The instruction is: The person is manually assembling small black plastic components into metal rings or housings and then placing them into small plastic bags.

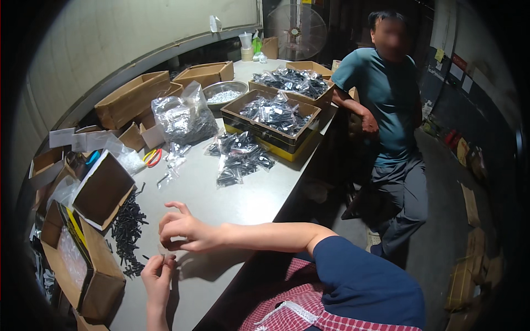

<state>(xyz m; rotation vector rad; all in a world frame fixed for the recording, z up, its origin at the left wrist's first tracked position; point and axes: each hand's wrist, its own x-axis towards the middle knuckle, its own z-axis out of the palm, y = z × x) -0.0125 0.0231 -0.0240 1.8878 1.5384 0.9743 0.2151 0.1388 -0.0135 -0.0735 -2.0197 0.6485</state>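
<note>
Over the near part of the table, my left hand (157, 273) is closed, its thumb and fingers pinched together. Just above it my right hand (186, 229) curls inward, thumb and forefinger pinched, other fingers raised. Between the fingertips is something small and pale, perhaps clear plastic; I cannot make out what it is. Beside my left hand lies a loose heap of slim black screw-like pieces (127, 234). Farther off on the table is a pile of small clear bags filled with black parts (240, 157).
Two boxes of bagged black parts (270, 117) (292, 81), a metal bowl (225, 87) and a large clear bag (185, 116) stand farther back. Open cartons (91, 270) line the left. Scissors (153, 158) lie near them. A person (383, 105) leans at the table's right side.
</note>
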